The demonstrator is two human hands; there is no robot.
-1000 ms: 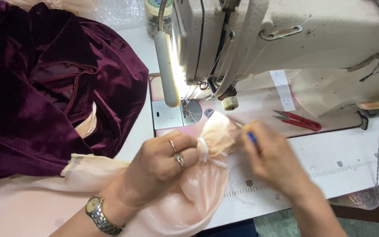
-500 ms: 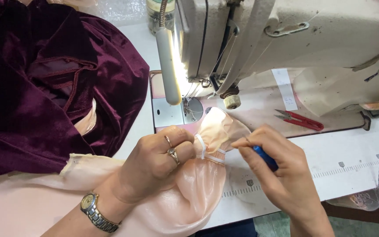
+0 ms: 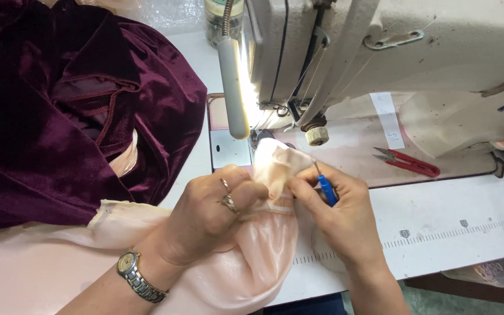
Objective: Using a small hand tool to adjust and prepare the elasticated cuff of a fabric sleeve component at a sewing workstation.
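Fabric, a peach satin piece [image 3: 252,256], is lying bunched on the white table [image 3: 456,216] below the sewing machine [image 3: 392,52]. The left hand [image 3: 211,216] is pinching its gathered edge, while the right hand [image 3: 345,216] is gripping a blue seam ripper [image 3: 326,188] against it. Burgundy velvet [image 3: 59,116] is lying at left, red snips [image 3: 406,163] at right.

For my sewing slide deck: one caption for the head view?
Left hand pinches peach fabric while right hand works a blue-handled seam ripper beside the sewing machine.
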